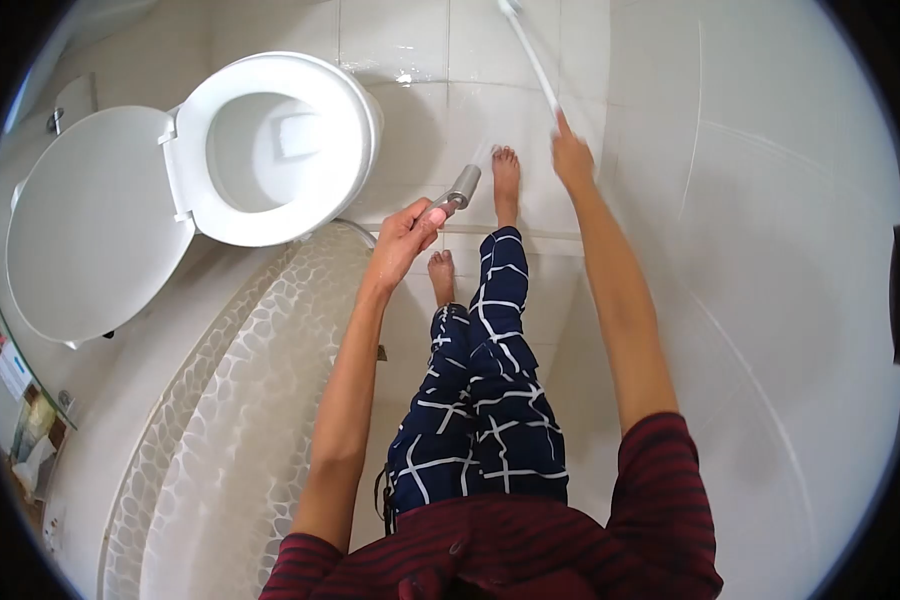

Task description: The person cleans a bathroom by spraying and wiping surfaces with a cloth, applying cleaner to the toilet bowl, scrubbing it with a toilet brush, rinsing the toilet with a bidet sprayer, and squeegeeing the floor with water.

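Observation:
My left hand [407,238] is closed around a silver handheld bidet sprayer [464,186], with the thumb on its upper side. A faint spray of water leaves the sprayer's head near my forward foot [506,172]. My right hand [573,160], slightly blurred, grips the end of a long white-handled brush [533,62]. That handle slants up and away to the left over the tiles, and its head lies at the top edge of the view, mostly cut off. Wet, shining patches show on the tiled floor [410,125].
A white toilet [360,150] stands at the upper left, its lid [95,225] raised. A pebble-patterned shower curtain [240,390] hangs along my left side. The white wall [770,260] rises on my right. A low ledge [540,243] crosses the floor between my feet.

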The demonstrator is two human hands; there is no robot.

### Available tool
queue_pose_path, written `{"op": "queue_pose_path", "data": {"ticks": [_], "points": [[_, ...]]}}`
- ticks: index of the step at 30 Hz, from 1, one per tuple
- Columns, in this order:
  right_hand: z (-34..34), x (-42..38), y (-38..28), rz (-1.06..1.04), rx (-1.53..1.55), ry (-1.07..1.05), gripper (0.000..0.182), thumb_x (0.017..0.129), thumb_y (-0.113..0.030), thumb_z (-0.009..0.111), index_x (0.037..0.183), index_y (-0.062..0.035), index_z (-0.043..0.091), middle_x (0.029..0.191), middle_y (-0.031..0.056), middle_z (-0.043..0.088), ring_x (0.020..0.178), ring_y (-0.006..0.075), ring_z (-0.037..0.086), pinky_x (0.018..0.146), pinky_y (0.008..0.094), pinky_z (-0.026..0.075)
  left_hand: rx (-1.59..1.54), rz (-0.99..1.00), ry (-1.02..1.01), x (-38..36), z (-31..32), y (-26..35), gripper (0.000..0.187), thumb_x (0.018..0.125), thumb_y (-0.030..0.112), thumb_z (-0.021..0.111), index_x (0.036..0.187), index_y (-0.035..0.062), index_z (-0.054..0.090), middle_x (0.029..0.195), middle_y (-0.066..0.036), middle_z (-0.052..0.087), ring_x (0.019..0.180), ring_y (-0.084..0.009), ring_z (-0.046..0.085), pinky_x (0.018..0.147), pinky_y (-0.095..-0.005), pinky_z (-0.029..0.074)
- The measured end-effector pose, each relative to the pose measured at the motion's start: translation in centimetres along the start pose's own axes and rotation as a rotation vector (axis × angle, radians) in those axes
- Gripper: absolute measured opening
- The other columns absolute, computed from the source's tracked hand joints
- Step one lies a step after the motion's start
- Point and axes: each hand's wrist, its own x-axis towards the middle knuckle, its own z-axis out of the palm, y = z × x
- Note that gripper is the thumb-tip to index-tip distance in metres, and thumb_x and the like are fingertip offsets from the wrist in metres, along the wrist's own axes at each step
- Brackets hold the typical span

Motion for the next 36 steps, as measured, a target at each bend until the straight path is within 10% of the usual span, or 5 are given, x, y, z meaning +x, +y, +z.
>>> {"op": "queue_pose_path", "data": {"ticks": [8,14,21,31,36], "points": [[-4.7,-35.9,-1.2,0.457,0.149,-0.287,0.055,0.085,-0.017,0.041,0.137,-0.0203,0.020,0.061,0.0164,0.055,0.048,0.0298,0.050,0.049,0.0423,0.040,-0.122,-0.035,0.116,-9.0,-1.3,-6.1,0.039,0.085,0.046,0.049,0.070,0.0096,0.049,0.056,0.007,0.032,0.047,-0.0026,0.030,0.041,-0.0188,0.020],[-16.2,-37.5,-7.3,1.124,1.046,-0.354,0.047,0.089,-0.030,0.038,0.135,-0.0300,0.026,0.054,0.0024,0.041,0.040,0.0133,0.038,0.038,0.0341,0.035,-0.017,-0.009,0.270,-12.7,-5.2,-10.3,0.043,0.084,0.050,0.046,0.072,0.0093,0.051,0.056,0.005,0.038,0.046,-0.0029,0.032,0.040,-0.0184,0.022],[-4.1,-26.4,-11.9,1.648,1.510,0.066,0.043,0.089,-0.042,0.036,0.126,-0.0229,0.027,0.056,0.0066,0.039,0.040,0.0182,0.031,0.038,0.0322,0.032,0.034,-0.116,0.697,-21.7,-10.4,-14.9,0.048,0.084,0.052,0.044,0.083,0.0070,0.059,0.071,0.001,0.049,0.047,-0.0059,0.038,0.039,-0.0211,0.030],[9.6,-28.2,-38.5,1.196,1.030,-0.309,0.067,0.084,-0.011,0.042,0.138,-0.0156,0.002,0.099,0.0186,0.053,0.061,0.0261,0.060,0.047,0.0394,0.051,0.017,-0.241,0.786,-29.1,-13.2,-20.8,0.044,0.083,0.050,0.047,0.073,0.0079,0.057,0.055,0.004,0.041,0.045,-0.0053,0.035,0.040,-0.0205,0.027],[4.3,-30.0,-36.8,1.289,1.678,-0.578,0.033,0.088,-0.028,0.044,0.115,-0.0108,0.038,0.082,0.0162,0.055,0.053,0.0250,0.054,0.044,0.0375,0.048,-0.035,-0.227,0.720,-27.9,-13.3,-21.1,0.045,0.081,0.049,0.052,0.068,0.0063,0.055,0.052,0.004,0.037,0.048,-0.0057,0.033,0.046,-0.0213,0.026]]}}
